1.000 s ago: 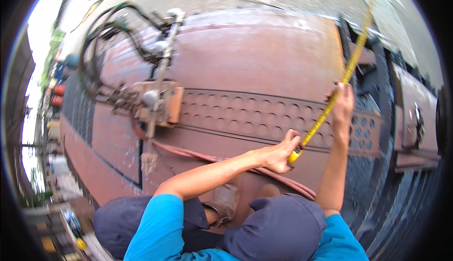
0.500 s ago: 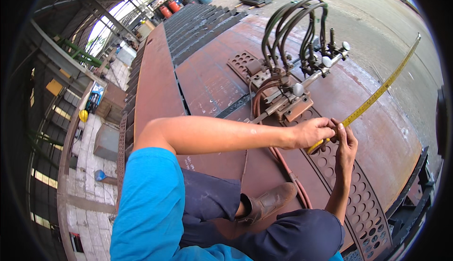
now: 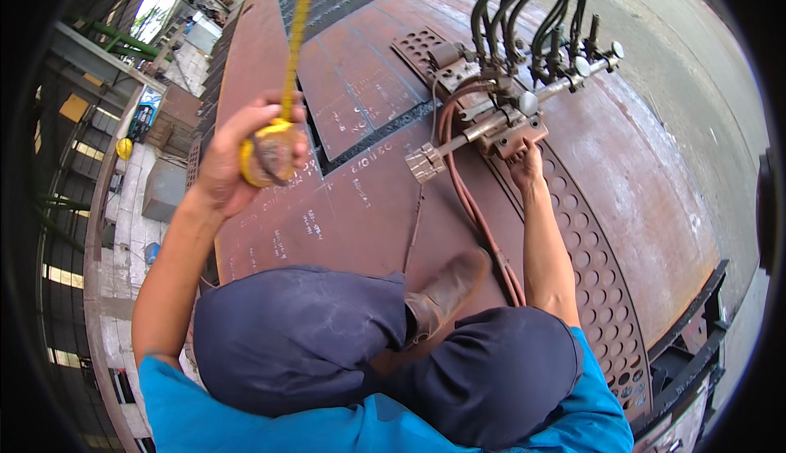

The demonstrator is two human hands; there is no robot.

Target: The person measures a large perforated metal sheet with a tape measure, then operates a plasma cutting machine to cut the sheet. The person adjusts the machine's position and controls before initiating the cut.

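My left hand (image 3: 219,162) is closed around a yellow tape measure (image 3: 272,152), raised over the left part of the steel plate (image 3: 368,240). Its yellow blade (image 3: 301,36) runs out upward past the top edge of the view. My right hand (image 3: 528,168) reaches forward to the gas cutting machine (image 3: 520,134), with its fingers curled at the near edge of the body; part of them is hidden there. The machine sits on a perforated rail (image 3: 585,265) and carries a crossbar with round knobs and looped dark hoses (image 3: 512,11).
Reddish hoses (image 3: 479,232) trail from the machine toward my knees. A long cut slot (image 3: 377,135) divides the chalk-marked plate. My boot (image 3: 446,293) rests on the plate. Dark slats lie beyond it, a paved walkway (image 3: 123,281) to the left, and a black frame at the lower right.
My hands, together over the rail before, are now apart. The left has carried the tape measure left; the right has moved onto the machine. A round metal knob on the bar has come into view.
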